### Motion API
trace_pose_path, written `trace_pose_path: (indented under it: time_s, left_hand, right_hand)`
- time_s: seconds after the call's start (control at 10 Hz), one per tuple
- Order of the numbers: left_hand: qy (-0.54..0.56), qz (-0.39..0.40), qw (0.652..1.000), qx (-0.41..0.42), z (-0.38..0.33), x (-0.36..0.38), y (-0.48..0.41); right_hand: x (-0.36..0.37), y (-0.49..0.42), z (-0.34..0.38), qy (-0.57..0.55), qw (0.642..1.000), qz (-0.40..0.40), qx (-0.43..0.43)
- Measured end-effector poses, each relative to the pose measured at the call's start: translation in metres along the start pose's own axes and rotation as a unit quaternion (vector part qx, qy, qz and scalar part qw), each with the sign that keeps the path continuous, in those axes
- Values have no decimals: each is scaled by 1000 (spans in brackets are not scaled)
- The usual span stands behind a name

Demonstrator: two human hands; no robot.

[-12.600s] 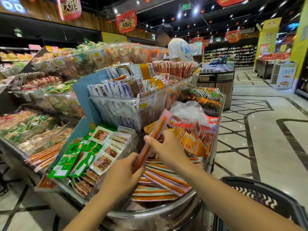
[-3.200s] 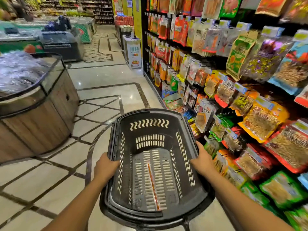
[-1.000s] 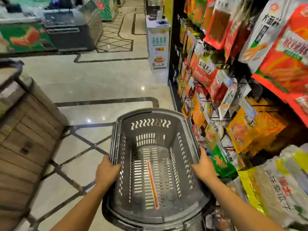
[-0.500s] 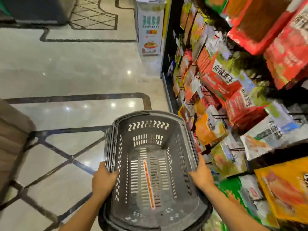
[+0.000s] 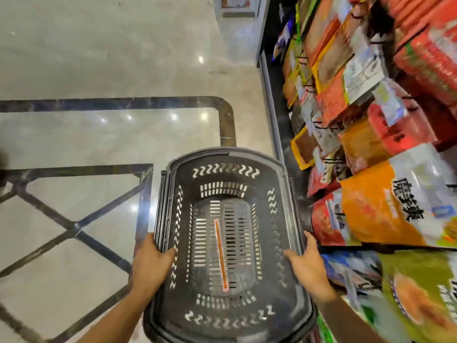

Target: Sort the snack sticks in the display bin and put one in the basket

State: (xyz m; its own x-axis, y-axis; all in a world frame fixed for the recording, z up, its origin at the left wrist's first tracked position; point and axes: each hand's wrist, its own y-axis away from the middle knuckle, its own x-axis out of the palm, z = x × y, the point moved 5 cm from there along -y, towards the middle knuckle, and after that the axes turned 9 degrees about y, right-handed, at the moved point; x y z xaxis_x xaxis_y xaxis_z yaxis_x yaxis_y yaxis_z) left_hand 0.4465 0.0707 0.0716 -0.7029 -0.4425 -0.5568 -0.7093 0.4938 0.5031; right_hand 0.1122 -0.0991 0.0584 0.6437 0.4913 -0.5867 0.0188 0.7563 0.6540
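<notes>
**Head view: one stick lies in the basket, the bin is out of sight**

Head view looks steeply down on a dark plastic basket [image 5: 223, 154] that fills the frame's 6 o'clock. A single snack stick [image 5: 220, 253], orange in a clear wrapper, lies flat on the slotted bottom. It runs roughly from the basket's 12 o'clock to its 6 o'clock, near the middle, and nothing else is in there with it.

The left hand [image 5: 150, 263] grips the rim at the basket's 8 o'clock, with its fingers curled over the edge. The right hand [image 5: 309, 266] grips the opposite rim at 4 o'clock, thumb on the inner side and the rest of the hand wrapped outside. Both hands hold the basket and nothing else.

Polished floor [image 5: 99, 58] with dark inlaid lines covers the frame from 9 to 12 o'clock. Hanging snack bags [image 5: 371, 201], blurred, crowd the frame from 1 to 5 o'clock, just beside the basket's right wall.

Judged from this, the second half of the task looks done, since one stick sits in the basket. The display bin is nowhere in view, so whether its sticks are properly sorted cannot be told. If that sorting is finished, nothing of the task seems to remain but carrying the basket.
</notes>
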Motion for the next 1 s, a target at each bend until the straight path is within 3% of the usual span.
trace_pose_path:
  time_s: [0.2, 0.4, 0.6, 0.8, 0.9, 1.0]
  left_hand:
    - [-2, -14, 1000, -20, 43, 68, -70]
    - [-57, -12, 997, -43, 73, 86, -96]
    - [-118, 6, 991, -56, 86, 85, -108]
    - [-238, 184, 948, -106, 90, 67, -114]
    - [-304, 240, 919, -75, 29, 37, -90]
    - [-338, 227, 913, 17, -52, 10, -58]
  right_hand:
    - [51, -99, -39, -6, 1000, 15, -5]
    - [78, -116, -49, -3, 998, 46, 37]
    - [87, -119, -45, 71, 995, 69, 15]
    - [77, -94, -28, 207, 965, 159, 34]
    - [39, -53, 18, 273, 945, 178, 11]
    - [0, -16, 66, 319, 937, 138, -33]
